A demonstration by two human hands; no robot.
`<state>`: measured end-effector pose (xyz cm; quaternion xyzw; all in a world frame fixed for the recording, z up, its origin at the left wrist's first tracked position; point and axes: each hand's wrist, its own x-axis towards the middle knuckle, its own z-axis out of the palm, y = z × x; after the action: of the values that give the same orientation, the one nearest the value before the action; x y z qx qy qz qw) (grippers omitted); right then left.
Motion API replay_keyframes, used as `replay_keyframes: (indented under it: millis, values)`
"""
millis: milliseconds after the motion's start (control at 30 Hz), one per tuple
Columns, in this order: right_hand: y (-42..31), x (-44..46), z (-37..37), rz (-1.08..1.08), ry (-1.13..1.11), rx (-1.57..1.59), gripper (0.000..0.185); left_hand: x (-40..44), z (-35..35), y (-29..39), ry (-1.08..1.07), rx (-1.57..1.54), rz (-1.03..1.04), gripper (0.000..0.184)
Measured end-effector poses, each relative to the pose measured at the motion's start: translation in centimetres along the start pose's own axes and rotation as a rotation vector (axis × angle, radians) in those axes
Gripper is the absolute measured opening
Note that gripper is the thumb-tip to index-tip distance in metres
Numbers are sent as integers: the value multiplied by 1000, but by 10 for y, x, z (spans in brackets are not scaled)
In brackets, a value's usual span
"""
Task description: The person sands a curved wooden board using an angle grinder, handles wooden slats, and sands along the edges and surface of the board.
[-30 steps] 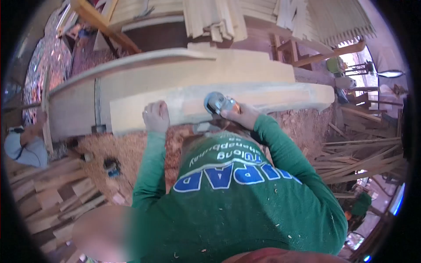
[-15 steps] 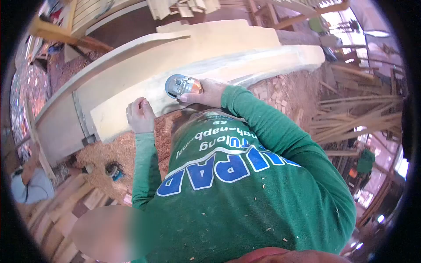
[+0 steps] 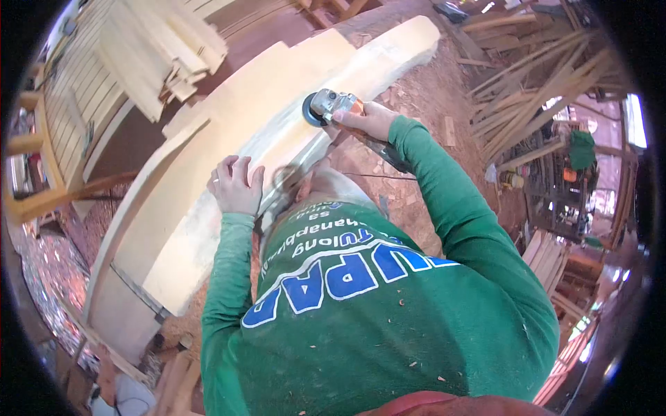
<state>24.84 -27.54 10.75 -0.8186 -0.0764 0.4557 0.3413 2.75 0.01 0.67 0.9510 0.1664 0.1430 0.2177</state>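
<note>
Shifted toward the far end of the long plank [image 3: 399, 52], the grinder [image 3: 336, 102] is now seen well apart from the left hand [image 3: 239, 187], which has also been moved along the wood since the earlier frame. Behind the plank a broad, pale panel [image 3: 257, 97] is seen, its far edge cut in steps. Whitish and grey streaks are spread along the plank; it is probably best worked in long, overlapping passes, with no lingering, lest a hollow be cut. Past the plank's middle, the grinder is held over the wood and should be kept at one constant angle, with light pressure. Between the hands a clear gap is left: the right hand [image 3: 374, 121] is wrapped around the grinder's body, while by the left nothing is gripped, its fingers being spread on the wood. Those fingers are best kept out of the path of the disc [image 3: 311, 111]; whether wood is being touched by it cannot be told.
</note>
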Motion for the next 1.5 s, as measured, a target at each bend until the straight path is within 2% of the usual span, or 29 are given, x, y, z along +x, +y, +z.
replay_keyframes:
  millis: [67, 100, 133, 167, 200, 267, 300, 367, 467, 500, 567, 633, 700, 767, 900, 1067, 1267, 1400, 1500]
  values:
    - [22, 13, -29, 93, 27, 18, 77, 15, 14, 11, 29, 29, 56, 38]
    - [45, 29, -36, -153, 164, -45, 80, 20, 19, 19, 15, 49, 29, 41]
    - [49, 32, -50, -70, 145, -114, 80, 27, 20, 26, -25, 56, 4, 43]
    - [12, 2, -64, 53, 115, -114, 80, 35, 21, 31, -68, 62, -8, 45]
    - [22, 7, -73, -21, 144, -39, 65, 38, 23, 34, -145, 33, -85, 49]
    - [37, 15, -95, -172, 247, 7, 73, 40, 19, 40, -191, 19, -84, 52]
    - [41, 22, -109, -28, 282, -63, 77, 41, 20, 41, -201, 41, -101, 53]
    - [47, 27, -139, 63, 224, 9, 81, 44, 17, 52, -223, 118, -119, 53]
    - [67, 43, -149, 94, 318, 53, 81, 39, 24, 35, -240, 144, -89, 52]
    - [58, 26, -153, 73, 254, 109, 82, 41, 24, 37, -233, 147, -98, 52]
    - [71, 33, -132, -48, 295, 125, 80, 40, 27, 40, -219, 146, -122, 53]
    - [58, 12, -106, -18, 197, 154, 75, 40, 28, 38, -200, 117, -98, 53]
    - [46, -7, -88, -82, 142, 93, 75, 40, 28, 36, -196, 102, -83, 54]
    - [41, -9, -84, 5, 150, 4, 76, 40, 30, 34, -196, 104, -84, 54]
    - [52, 8, -107, 99, 303, 34, 80, 41, 31, 31, -189, 114, -49, 54]
    - [73, 33, -139, 119, 357, 75, 85, 39, 38, 22, -141, 48, -29, 53]
    - [70, 38, -81, 7, 212, 110, 81, 34, 38, 15, -83, -47, -38, 48]
    - [42, 4, -38, -5, 198, 102, 77, 37, 51, -11, -21, -24, -48, 46]
    - [34, -2, -8, -30, 216, 107, 72, 35, 37, 6, -10, -170, -101, 46]
